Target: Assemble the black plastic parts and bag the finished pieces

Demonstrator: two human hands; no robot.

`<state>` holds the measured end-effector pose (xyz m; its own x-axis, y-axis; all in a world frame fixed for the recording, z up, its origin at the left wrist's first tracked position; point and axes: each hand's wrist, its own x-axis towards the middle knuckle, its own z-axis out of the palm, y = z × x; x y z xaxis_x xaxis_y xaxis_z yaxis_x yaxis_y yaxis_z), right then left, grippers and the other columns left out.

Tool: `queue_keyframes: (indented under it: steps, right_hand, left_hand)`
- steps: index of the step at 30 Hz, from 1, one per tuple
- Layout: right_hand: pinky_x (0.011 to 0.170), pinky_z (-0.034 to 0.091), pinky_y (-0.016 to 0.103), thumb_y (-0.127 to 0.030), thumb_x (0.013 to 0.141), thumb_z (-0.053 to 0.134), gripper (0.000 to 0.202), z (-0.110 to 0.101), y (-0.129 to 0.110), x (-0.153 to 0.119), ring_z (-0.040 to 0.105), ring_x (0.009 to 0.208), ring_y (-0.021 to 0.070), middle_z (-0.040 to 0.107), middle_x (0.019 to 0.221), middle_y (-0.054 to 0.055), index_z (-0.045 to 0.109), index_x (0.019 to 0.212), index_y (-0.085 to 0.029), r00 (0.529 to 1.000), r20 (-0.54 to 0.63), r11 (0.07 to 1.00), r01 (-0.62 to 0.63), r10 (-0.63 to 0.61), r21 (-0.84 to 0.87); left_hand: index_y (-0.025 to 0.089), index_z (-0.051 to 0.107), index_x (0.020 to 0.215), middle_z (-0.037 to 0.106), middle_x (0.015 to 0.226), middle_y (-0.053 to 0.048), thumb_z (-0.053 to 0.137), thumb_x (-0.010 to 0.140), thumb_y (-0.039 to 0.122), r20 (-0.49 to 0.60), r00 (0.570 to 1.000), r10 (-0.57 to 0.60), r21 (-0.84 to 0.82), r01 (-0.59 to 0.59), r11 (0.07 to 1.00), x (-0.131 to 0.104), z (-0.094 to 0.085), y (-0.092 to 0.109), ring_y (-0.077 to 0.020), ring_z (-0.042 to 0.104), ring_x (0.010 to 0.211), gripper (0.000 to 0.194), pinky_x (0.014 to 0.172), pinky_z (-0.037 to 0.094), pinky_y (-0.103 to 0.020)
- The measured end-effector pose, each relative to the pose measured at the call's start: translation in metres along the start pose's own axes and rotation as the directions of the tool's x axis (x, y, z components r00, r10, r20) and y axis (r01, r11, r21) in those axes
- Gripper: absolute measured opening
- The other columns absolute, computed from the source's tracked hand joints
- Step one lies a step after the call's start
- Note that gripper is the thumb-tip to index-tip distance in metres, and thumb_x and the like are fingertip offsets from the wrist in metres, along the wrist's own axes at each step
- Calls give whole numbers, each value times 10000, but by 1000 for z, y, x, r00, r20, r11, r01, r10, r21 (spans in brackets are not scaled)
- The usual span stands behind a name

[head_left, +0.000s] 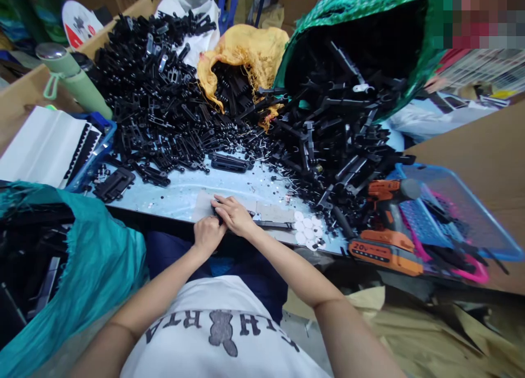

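At the table's front edge my two hands meet over a long black part. My left hand is closed at its left end, fingers curled. My right hand lies across it from above, fingers bent down onto it. Most of the part under my hands is hidden; its right end points toward several white round discs. A grey-brown flat strip lies just behind it. Farther back rests a separate black piece, and to the left is another black piece.
Heaps of black parts cover the back. A green sack spills more at right. An orange cordless drill stands beside a blue basket. At left are a green bottle, a blue tray and a teal sack.
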<state>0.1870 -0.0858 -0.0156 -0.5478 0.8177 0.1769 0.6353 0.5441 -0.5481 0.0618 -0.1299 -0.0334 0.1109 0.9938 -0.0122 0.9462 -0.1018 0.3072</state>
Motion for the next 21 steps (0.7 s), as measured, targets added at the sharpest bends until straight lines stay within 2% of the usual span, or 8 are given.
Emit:
queue_keyframes:
  steps: [4,5,7,9,10,13,17,21]
  right_hand:
    - [1004,370,410,-464,946,274,509,-19,3,-26,443,1204,214,395,1414,101,445,1343,-194,996,-25,988,81,-85,-132]
    - [1016,347,430,-516,921,315,558,-27,9,-38,411,1237,232,368,1427,116,420,1357,-183,993,-59,976,87,-101,-199]
    - [983,352,456,-628,838,407,677,-41,28,-65,432,1208,278,432,1362,165,466,1310,-145,987,-146,933,7,-64,-359]
    - [821,427,406,-681,781,453,658,-52,49,-87,557,981,275,609,1071,179,620,1074,-115,982,-188,864,-102,9,-493]
    - [720,433,361,-679,782,454,608,-56,58,-95,581,830,244,640,878,151,658,905,-120,982,-185,834,-127,30,-536]
    - [533,346,286,-638,823,433,551,-72,68,-104,502,549,156,531,545,59,569,565,-170,992,-128,826,-59,-15,-561]
    - [494,316,295,-660,853,313,583,-96,41,-111,462,501,146,477,497,38,532,553,-211,982,-66,953,154,-177,-262]
    - [529,398,316,-645,870,20,713,-83,-1,-118,479,499,162,443,476,39,537,587,-245,963,-62,916,270,-264,296]
  left_hand:
    - [145,680,745,675,692,-109,422,892,383,-77,985,156,14,-155,988,1,-4,-6,-225,641,689,380,595,419,-300]
    - [148,680,795,684,760,-114,419,898,382,-126,956,264,30,-263,964,5,-6,-8,-230,642,762,365,640,431,-308]
    - [148,650,993,673,983,-133,419,906,370,-191,833,518,89,-511,855,19,-10,-10,-240,606,960,332,768,433,-333]
    - [127,562,1164,627,1113,-151,440,902,354,-149,693,705,138,-691,709,39,-13,-8,-242,570,1036,368,830,417,-352]
    - [107,540,1185,628,1095,-159,450,897,357,-97,652,752,146,-738,659,48,-14,-5,-243,578,1008,393,817,420,-354]
    - [85,624,970,655,846,-141,405,902,419,46,658,752,112,-751,650,64,-23,5,-230,611,800,405,693,431,-335]
    - [166,613,685,614,642,-97,202,922,511,0,684,730,-126,-724,678,38,-49,16,-185,588,637,587,602,412,-307]
    - [204,557,602,555,514,-46,54,919,527,-258,622,739,-562,-719,409,-8,-71,34,-138,531,503,676,543,403,-285]
